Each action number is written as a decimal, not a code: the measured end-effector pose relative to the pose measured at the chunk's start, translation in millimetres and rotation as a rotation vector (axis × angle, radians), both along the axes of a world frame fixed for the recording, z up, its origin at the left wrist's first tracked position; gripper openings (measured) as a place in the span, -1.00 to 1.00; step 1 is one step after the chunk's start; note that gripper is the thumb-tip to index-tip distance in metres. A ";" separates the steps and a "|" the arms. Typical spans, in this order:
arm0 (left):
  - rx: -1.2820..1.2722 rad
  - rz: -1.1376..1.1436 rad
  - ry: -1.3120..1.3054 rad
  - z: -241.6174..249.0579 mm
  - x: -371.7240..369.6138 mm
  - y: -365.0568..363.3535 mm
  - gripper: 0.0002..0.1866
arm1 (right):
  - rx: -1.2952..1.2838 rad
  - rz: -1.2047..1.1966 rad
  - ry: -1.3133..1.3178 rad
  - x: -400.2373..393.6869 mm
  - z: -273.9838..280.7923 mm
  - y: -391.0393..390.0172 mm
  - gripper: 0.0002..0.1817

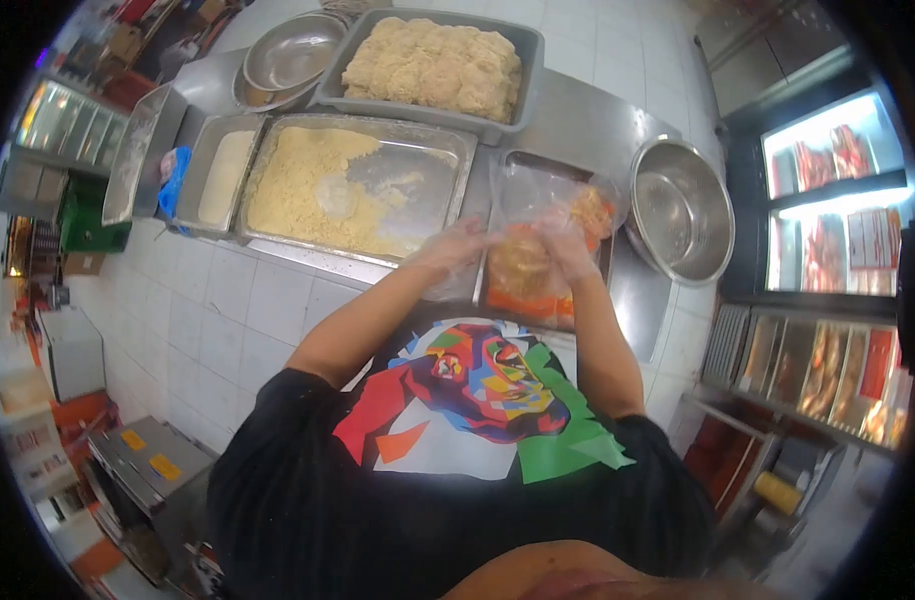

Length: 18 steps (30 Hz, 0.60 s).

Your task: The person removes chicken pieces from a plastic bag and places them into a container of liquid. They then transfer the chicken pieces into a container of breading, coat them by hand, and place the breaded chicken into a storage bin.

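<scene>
My left hand (453,250), in a clear plastic glove, is between the breading tray and the marinade tray, its fingers stretched to the right. My right hand (567,248), also gloved, reaches into the tray (485,262) lined with a clear plastic bag (525,176). Orange, sauce-coated pieces (520,262) lie in this tray around the right fingers, which are partly hidden. To the left, the wide metal tray (464,165) holds yellowish breading flour (297,185), with one coated piece (335,196) lying on it.
Behind stands a grey tub (533,60) heaped with breaded pieces (432,66). A steel bowl (682,210) is at the right, more bowls (295,52) at the back left. A narrow tray of white powder (225,178) adjoins the breading. Lit display fridges (832,150) line the right.
</scene>
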<state>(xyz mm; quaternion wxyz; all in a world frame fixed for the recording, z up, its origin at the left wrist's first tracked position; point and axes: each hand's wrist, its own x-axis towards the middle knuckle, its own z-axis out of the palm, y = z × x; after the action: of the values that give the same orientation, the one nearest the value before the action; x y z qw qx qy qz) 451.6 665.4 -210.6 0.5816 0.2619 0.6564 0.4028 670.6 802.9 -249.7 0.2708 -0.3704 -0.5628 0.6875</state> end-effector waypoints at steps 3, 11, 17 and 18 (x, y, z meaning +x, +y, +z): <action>0.365 -0.266 0.240 1.6 25.9 22.5 -0.29 | 0.034 0.028 0.029 3.4 41.9 -22.4 -0.68; 0.387 -0.437 0.295 2.8 51.0 43.1 -0.50 | 0.482 -0.084 -0.433 5.7 62.6 -36.6 -0.27; 0.521 -0.152 0.237 -9.6 74.3 55.1 -0.41 | 0.526 -0.113 -0.470 5.7 45.3 -41.4 -0.26; 0.413 -0.176 0.333 1.6 70.5 61.9 -0.39 | 0.516 -0.127 -0.437 1.1 73.8 -48.5 -0.32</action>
<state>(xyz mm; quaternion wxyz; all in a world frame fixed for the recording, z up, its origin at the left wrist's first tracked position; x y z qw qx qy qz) 522.1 727.3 -209.0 0.4329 0.4936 0.6215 0.4275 671.7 754.3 -175.8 0.2709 -0.4626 -0.7386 0.4087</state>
